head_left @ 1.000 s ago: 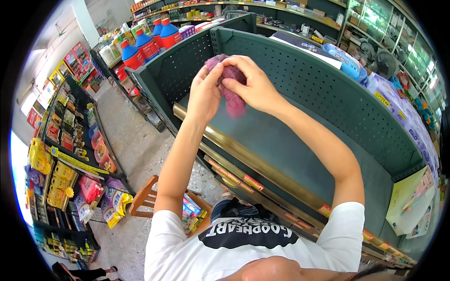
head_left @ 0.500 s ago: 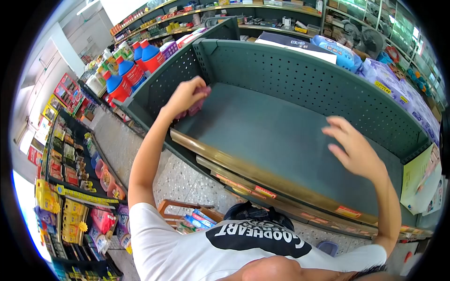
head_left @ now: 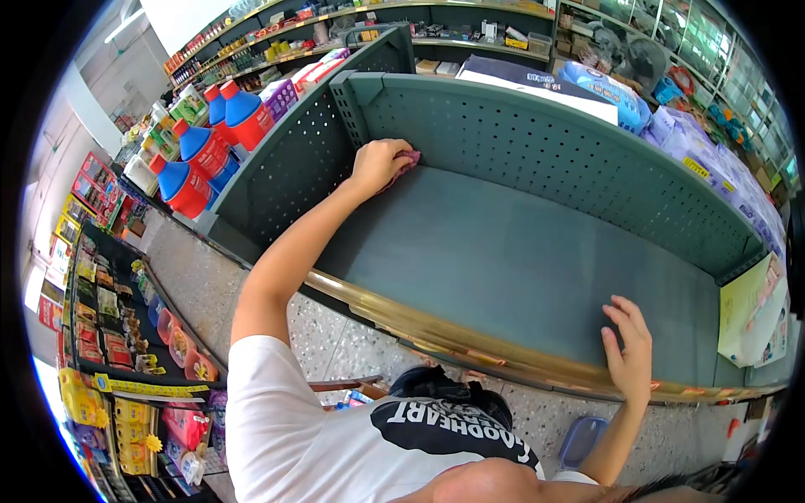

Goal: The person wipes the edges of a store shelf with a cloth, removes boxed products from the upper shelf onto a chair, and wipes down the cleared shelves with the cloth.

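My left hand (head_left: 381,166) is closed on a purplish-pink cloth (head_left: 406,162), which it presses against the green-grey shelf (head_left: 503,243) near the back left corner. Most of the cloth is hidden under my fingers. At the right front of the same shelf, my right hand (head_left: 627,345) is held with its fingers apart and holds nothing. It is near the brass-coloured front edge (head_left: 453,335). The perforated back panel (head_left: 537,134) rises behind the shelf surface.
Red and blue bottles (head_left: 201,155) stand beyond the left side panel. Purple packs (head_left: 713,168) lie behind the back panel at right. A yellow-green sheet (head_left: 746,310) leans at the shelf's right end. A blue plastic basin (head_left: 582,442) is on the floor.
My left hand first parted from my right with the cloth, then moved along the shelf's left side to the back corner. My right hand moved right and down towards the front edge.
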A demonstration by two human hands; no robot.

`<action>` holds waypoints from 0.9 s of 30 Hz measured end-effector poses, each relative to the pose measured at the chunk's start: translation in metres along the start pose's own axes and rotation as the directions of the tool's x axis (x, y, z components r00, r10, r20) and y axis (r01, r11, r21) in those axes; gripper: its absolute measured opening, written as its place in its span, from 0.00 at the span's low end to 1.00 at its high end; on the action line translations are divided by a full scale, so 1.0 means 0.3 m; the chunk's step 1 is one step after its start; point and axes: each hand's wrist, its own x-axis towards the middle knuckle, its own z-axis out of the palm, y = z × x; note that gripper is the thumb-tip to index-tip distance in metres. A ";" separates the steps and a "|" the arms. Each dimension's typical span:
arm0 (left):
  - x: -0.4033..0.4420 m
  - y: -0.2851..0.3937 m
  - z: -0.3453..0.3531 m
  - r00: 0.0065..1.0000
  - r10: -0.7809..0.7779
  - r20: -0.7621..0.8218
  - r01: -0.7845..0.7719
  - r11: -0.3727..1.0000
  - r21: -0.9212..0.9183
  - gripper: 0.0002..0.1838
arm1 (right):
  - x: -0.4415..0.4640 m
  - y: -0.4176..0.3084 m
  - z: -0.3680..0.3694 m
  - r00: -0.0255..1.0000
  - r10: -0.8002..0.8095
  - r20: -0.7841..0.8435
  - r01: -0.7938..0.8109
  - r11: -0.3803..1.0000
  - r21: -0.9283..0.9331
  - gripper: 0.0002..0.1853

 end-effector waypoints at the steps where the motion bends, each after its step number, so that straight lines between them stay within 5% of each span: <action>1: -0.003 -0.008 -0.010 0.998 0.050 0.041 -0.050 0.999 -0.012 0.10 | 0.018 -0.005 0.010 1.000 0.005 -0.010 -0.005 1.000 -0.017 0.15; 4: -0.007 -0.045 0.006 0.978 0.206 0.034 -0.204 0.977 -0.058 0.11 | 0.087 -0.003 0.025 1.000 -0.024 -0.001 0.024 0.999 -0.044 0.14; 12: -0.030 -0.019 -0.048 0.929 0.298 0.217 -0.259 0.947 -0.190 0.09 | 0.279 -0.035 0.050 0.979 -0.182 0.089 0.192 0.974 -0.120 0.14; 15: -0.111 0.059 -0.133 0.919 0.099 0.382 0.016 0.957 -0.288 0.08 | 0.289 -0.052 0.080 0.974 -0.214 0.074 0.222 0.965 -0.142 0.14; 27: -0.407 0.163 -0.375 0.774 0.116 0.622 0.129 0.933 -0.335 0.11 | 0.245 -0.019 0.075 0.964 -0.265 0.022 0.261 0.932 -0.252 0.14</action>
